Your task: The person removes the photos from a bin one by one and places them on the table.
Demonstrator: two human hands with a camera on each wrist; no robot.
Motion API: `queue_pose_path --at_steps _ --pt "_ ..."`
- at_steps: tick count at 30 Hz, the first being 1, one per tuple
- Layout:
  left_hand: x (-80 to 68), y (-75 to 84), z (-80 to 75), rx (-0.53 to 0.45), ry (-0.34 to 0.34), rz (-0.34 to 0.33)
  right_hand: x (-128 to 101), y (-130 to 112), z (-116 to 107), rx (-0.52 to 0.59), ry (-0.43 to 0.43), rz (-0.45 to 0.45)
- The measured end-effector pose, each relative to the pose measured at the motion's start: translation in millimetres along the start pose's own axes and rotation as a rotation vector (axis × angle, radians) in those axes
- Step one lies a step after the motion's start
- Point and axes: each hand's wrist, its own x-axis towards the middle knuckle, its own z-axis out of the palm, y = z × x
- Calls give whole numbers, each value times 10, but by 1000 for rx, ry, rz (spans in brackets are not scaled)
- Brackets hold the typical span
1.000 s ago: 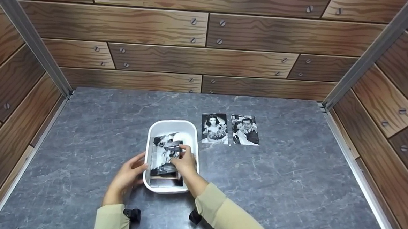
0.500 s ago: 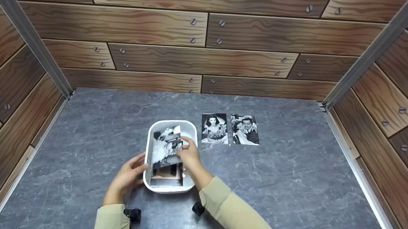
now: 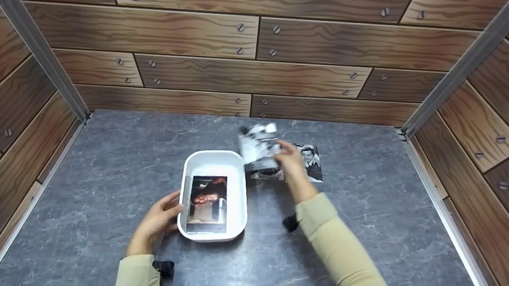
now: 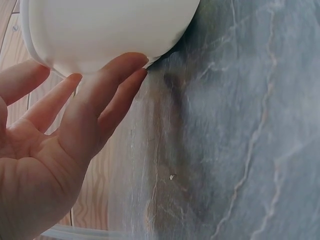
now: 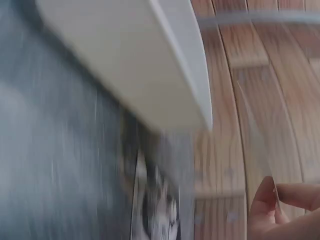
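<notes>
Between thumb and fingers, my right hand (image 3: 291,164) pinches a black-and-white photo (image 3: 256,145), held tilted and blurred above the table. In the right wrist view this photo (image 5: 260,145) appears nearly edge-on. My left hand (image 3: 154,218) touches the left side of a white plastic tub (image 3: 236,203). Its fingers rest, fairly straight, on the tub's outer wall (image 4: 110,37) in the left wrist view. Inside the tub lies a colour photo (image 3: 207,203), overlapping whatever is below it. Two more black-and-white photos lie right of the tub: a left photo (image 3: 265,175), mostly covered, and a right photo (image 3: 313,163), partly covered.
A dark grey marbled tabletop (image 3: 364,210) bears everything. Wood-plank-patterned panels (image 3: 197,72) stand at the back and both sides, with metal posts (image 3: 463,62) at the corners.
My right hand has lifted the black-and-white photo out of the tub and carried it up and right, over the photos on the table. That uncovers the colour photo. My left hand stays put.
</notes>
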Motion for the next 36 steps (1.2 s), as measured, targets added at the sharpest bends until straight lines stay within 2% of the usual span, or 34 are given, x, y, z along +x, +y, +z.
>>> queue_pose_path --at_steps 4,5,9,11,12,15,17,23,27,32,36 --pt "-6 14 0 15 8 -1 287 17 -478 64 46 40" --pt "-7 18 0 15 8 -3 391 87 -632 146 24 17" --pt "-3 21 3 15 0 -5 619 129 -1133 186 88 108" --pt "-4 8 -1 26 2 -10 679 141 -1341 185 138 164" --pt "-8 0 -4 29 4 -15 666 94 -1414 132 188 232" --pt "-28 -26 -20 39 15 -38 698 126 -1654 70 243 307" --pt "-43 -40 -31 37 27 -46 713 161 -1782 47 250 340" --pt "-46 -4 -37 29 22 -29 728 336 -2001 -81 258 331" --pt "-24 28 -25 28 18 -31 695 467 -2046 -239 323 284" --pt "-2 18 -9 32 9 -24 680 559 -2082 -521 376 216" --pt "-5 10 -1 29 11 -21 676 557 -2090 -600 369 193"
